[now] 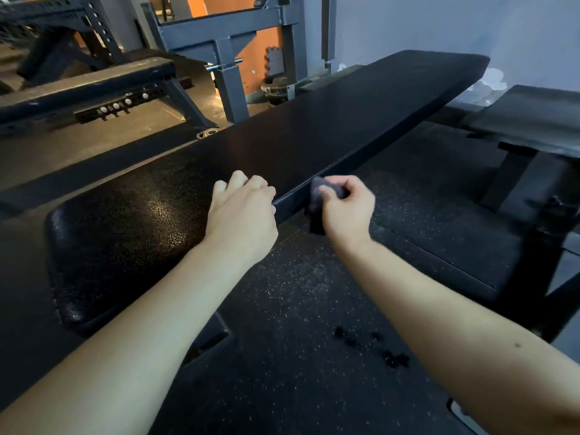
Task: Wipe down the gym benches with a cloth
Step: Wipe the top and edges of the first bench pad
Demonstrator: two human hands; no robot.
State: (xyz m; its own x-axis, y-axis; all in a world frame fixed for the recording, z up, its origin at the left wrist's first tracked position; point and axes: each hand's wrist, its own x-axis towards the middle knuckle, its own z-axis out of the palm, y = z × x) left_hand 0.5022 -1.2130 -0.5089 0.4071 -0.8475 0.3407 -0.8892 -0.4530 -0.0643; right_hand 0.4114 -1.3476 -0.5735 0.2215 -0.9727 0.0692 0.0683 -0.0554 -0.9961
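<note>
A person's right hand (348,208) grips a dark cloth (320,196) against the side edge of a long black bench (329,120), while the left hand (241,211) rests on the pad's top just beside it, fingers curled. Below lies speckled rubber flooring (298,309); a second bench (88,81) and a grey steel rack (226,36) stand behind.

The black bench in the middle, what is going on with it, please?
A person is wiping down the long black bench with bare hands. The right hand grips a dark cloth and holds it against the side edge of the pad. The left hand rests on top of the pad close to that edge, with its fingers curled and nothing in it. A second bench stands further off to the left.
</note>
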